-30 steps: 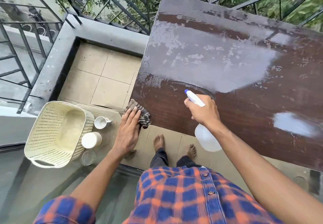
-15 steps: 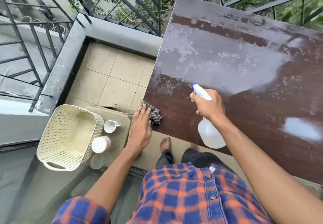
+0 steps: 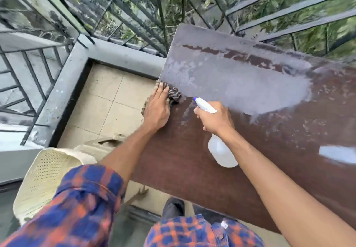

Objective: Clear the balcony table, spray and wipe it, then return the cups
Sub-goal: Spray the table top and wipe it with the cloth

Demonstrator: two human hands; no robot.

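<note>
The dark brown desk (image 3: pixel 192 160) stands against the balcony railing (image 3: pixel 134 25), its far half pale and glistening under a wet film and its near half mostly bare wood grain. At its left edge the left hand (image 3: pixel 157 110) lies flat, fingers straight, pressing the one striped cloth (image 3: pixel 174 95) onto the top. Just beside it, the right hand (image 3: pixel 215 120) curls round the neck of the single white spray bottle (image 3: pixel 221 153). One cream basket (image 3: pixel 44 179) sits lower left, apart from the desk.
</note>
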